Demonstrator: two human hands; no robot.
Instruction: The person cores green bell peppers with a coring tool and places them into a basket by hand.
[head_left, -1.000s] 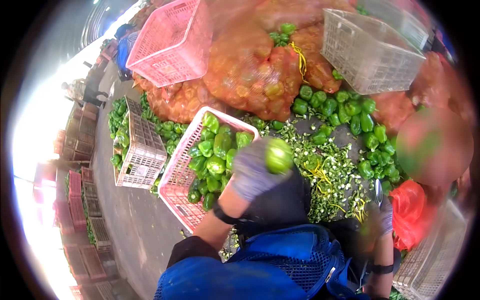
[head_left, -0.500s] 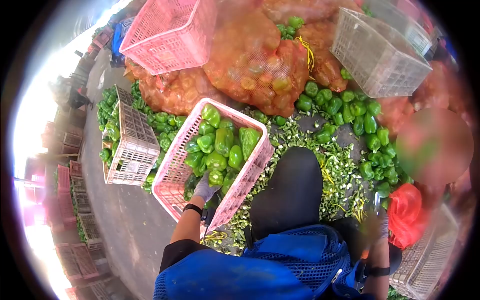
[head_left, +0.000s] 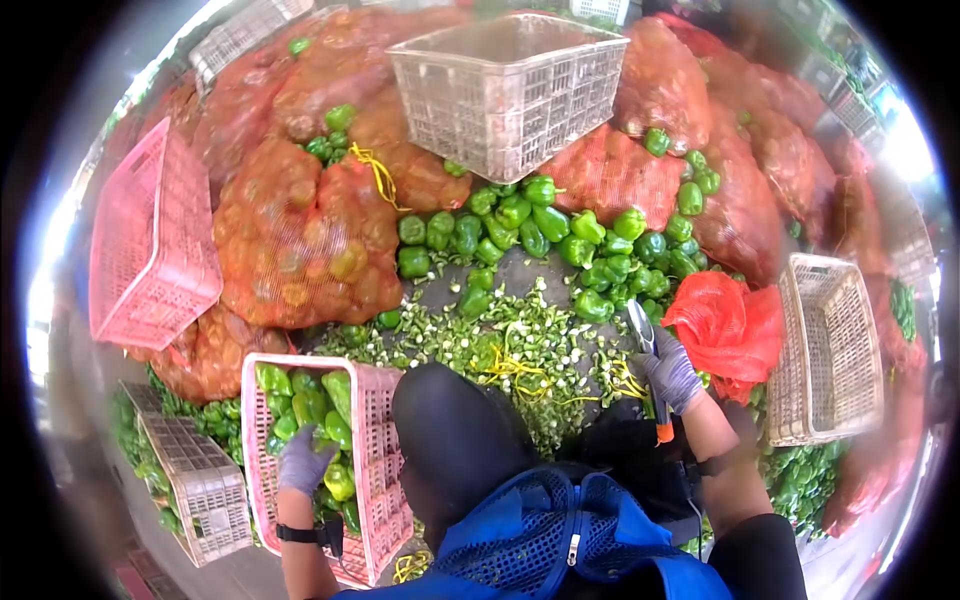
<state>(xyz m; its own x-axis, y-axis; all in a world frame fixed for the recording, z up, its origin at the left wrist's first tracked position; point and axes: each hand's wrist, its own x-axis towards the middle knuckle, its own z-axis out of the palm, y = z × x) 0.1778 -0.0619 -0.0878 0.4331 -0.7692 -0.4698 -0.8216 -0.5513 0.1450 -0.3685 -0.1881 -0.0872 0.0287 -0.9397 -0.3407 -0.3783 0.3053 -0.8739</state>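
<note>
My left hand (head_left: 304, 462), gloved in grey, reaches into a pink plastic crate (head_left: 375, 440) beside my knee. Its fingers look slightly apart and rest against the green bell peppers (head_left: 312, 405) inside; I see none clearly gripped. In my gloved right hand (head_left: 672, 374) is a tool with a silver blade-like end (head_left: 641, 326) and an orange-tipped handle (head_left: 664, 432); its exact kind is unclear. A crumpled red mesh bag (head_left: 728, 325) lies right of that hand. Loose bell peppers (head_left: 600, 270) are heaped just beyond the tool.
Cut green scraps (head_left: 500, 335) and yellow ties (head_left: 515, 370) cover the ground ahead. Full mesh sacks (head_left: 300, 240) stand behind, with a grey crate (head_left: 505, 105) on top. A second pink crate (head_left: 155, 240) is at left, and a beige crate (head_left: 828, 345) at right.
The view has swung to the right, so the pink crate and my left hand now appear farther left. My right hand and its tool, blurred at the edge before, are now plain.
</note>
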